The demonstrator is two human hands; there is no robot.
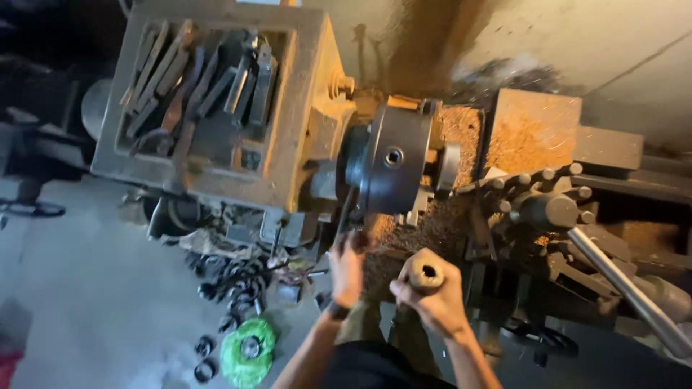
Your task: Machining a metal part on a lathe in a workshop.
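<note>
I look down on a lathe with a dark round chuck at its middle. My left hand grips a thin dark lever or key that reaches up to the chuck's lower left side. My right hand is closed around a short brass-coloured hollow cylinder, held in front of the bed just below the chuck. A silvery ring-shaped piece sits in the chuck's jaws on the right.
Several worn wrenches lie in the tray on the headstock. Yellow-brown chips cover the carriage. A tool post with bolt heads and a long steel handle stand at right. Dark rings and a green disc lie on the floor.
</note>
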